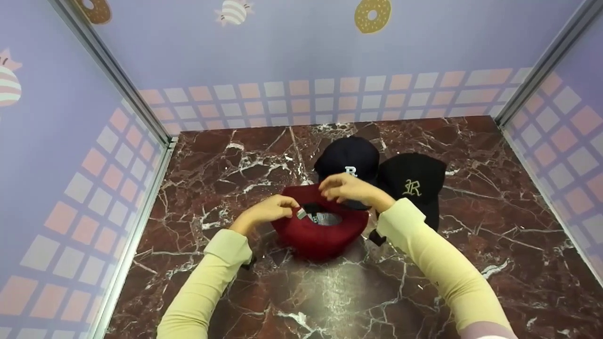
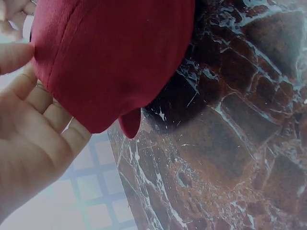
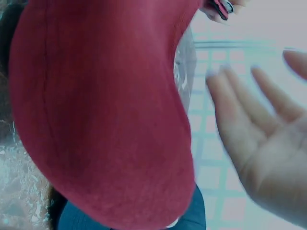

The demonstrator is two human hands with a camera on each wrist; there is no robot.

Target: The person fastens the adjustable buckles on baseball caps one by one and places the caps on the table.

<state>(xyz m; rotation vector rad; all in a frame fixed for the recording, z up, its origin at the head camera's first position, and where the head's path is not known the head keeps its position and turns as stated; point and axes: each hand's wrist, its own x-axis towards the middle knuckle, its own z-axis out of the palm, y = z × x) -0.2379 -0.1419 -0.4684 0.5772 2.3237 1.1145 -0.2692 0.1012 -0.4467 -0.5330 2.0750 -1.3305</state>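
Observation:
A red cap [image 1: 315, 242] is turned so that its opening and the pale printed lining inside show in the head view. My left hand [image 1: 271, 209] pinches the cap's rim at a whitish tag, thumb on one side and fingers on the other. Red cloth [image 2: 115, 57] fills the upper part of the left wrist view. My right hand [image 1: 351, 189] hovers over the cap's far right side. In the right wrist view its loosely bent fingers [image 3: 232, 110] stand apart from the red cloth [image 3: 105, 115] and hold nothing.
Behind the red cap lies a navy cap [image 1: 348, 153] with a white letter. Right of it is a black cap [image 1: 412, 174] with a gold letter. The brown marbled surface [image 1: 212, 169] is bounded by patterned lavender panels [image 1: 301, 56] at the back and sides.

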